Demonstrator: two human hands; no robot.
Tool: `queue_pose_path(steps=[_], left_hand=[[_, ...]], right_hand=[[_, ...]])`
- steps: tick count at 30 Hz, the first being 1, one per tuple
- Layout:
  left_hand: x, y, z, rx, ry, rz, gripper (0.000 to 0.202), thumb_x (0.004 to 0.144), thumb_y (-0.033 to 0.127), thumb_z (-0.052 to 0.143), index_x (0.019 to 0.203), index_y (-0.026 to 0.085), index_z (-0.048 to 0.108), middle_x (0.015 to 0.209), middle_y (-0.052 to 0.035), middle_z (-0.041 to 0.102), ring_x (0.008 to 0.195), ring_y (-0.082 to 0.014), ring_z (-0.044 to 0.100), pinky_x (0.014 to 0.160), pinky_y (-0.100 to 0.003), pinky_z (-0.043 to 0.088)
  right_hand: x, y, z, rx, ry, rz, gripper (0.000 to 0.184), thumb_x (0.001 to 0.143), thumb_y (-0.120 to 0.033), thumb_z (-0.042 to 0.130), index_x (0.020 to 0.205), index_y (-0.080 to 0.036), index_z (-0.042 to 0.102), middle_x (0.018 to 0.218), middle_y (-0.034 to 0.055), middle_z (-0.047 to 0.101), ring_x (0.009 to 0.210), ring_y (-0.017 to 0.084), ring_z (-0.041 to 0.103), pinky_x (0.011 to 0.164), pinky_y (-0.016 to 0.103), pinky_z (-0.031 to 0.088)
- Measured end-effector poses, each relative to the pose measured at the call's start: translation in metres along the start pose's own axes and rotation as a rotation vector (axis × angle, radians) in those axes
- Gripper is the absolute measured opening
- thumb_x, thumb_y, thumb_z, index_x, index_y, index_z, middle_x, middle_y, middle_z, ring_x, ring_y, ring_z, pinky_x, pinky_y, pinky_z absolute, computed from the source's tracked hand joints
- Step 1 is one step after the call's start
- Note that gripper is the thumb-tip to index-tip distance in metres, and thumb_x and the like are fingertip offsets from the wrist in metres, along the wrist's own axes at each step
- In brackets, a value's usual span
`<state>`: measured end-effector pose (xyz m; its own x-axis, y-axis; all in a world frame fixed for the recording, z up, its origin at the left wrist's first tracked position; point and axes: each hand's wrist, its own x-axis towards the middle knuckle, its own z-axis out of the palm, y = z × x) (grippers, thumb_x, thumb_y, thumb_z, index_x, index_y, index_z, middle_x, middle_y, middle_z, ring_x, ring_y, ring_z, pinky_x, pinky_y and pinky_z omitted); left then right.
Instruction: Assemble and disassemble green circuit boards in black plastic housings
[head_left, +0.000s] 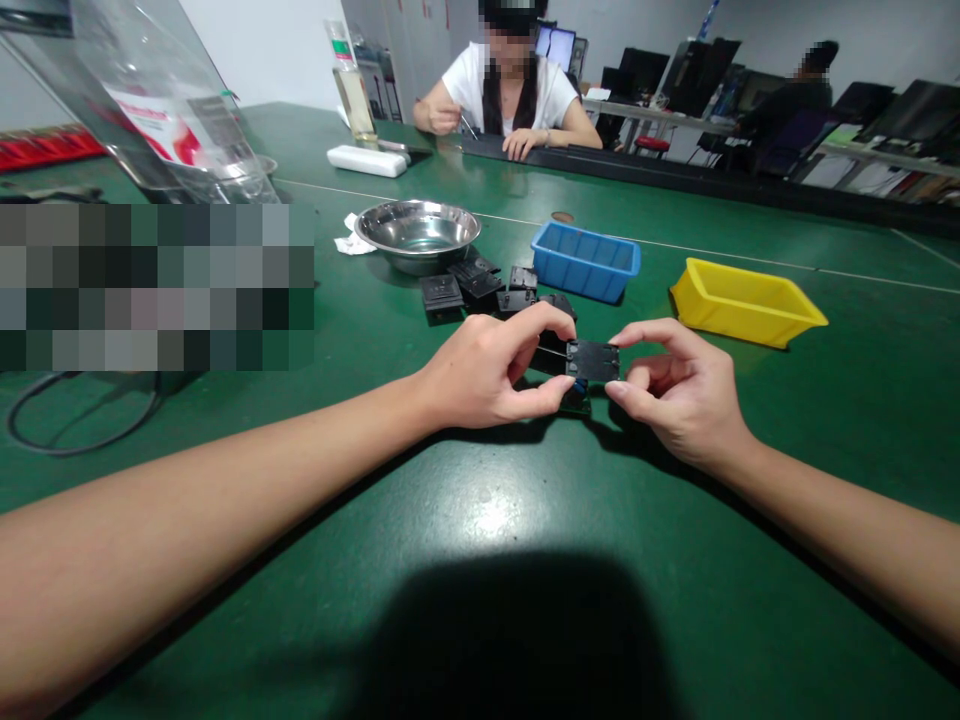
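Between my two hands is a small flat black plastic part (594,361), raised a little over the green table (480,500). My left hand (495,370) pinches its left side with thumb and forefinger. On its right edge close the thumb and forefinger of my right hand (679,385). Behind my left hand lies a loose pile of similar black plastic parts (474,280), several of them overlapping. Something dark with a bit of blue shows under the held part, mostly hidden by it and my left hand.
Beyond the pile stand a steel bowl (417,235), a blue bin (585,262) and a yellow bin (750,300). At left are a large plastic bottle (172,120) and a cable loop (82,450). A slim bottle (352,95) stands farther back. Across the table sits a person (517,90).
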<state>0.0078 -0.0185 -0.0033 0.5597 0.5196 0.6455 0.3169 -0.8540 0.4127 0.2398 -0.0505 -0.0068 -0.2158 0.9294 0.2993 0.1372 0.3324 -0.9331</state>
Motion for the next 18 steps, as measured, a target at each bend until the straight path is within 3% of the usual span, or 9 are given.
queue_pose_path(steps=[10,18], left_hand=[[-0.0008,0.0008,-0.0005,0.0,-0.016,-0.018,0.027,0.082,0.025,0.07,0.105,0.017,0.058,0.051,0.0149,0.043,0.042,-0.0052,0.046,0.049,-0.018,0.032],[0.0024,0.0043,-0.0023,0.063,-0.125,-0.194,0.042,0.079,0.042,0.073,0.109,0.015,0.059,0.053,0.011,0.052,0.046,-0.0099,0.053,0.051,-0.021,0.032]], right_hand=[[-0.0001,0.0034,-0.0004,0.007,-0.006,-0.022,0.034,0.072,-0.018,0.084,0.1,-0.024,0.066,0.045,-0.0104,0.053,0.036,0.008,0.042,0.039,0.021,0.033],[0.0007,0.002,0.0009,-0.02,0.052,-0.036,0.032,0.075,-0.023,0.081,0.101,-0.023,0.063,0.046,-0.0111,0.049,0.037,0.007,0.039,0.04,0.022,0.032]])
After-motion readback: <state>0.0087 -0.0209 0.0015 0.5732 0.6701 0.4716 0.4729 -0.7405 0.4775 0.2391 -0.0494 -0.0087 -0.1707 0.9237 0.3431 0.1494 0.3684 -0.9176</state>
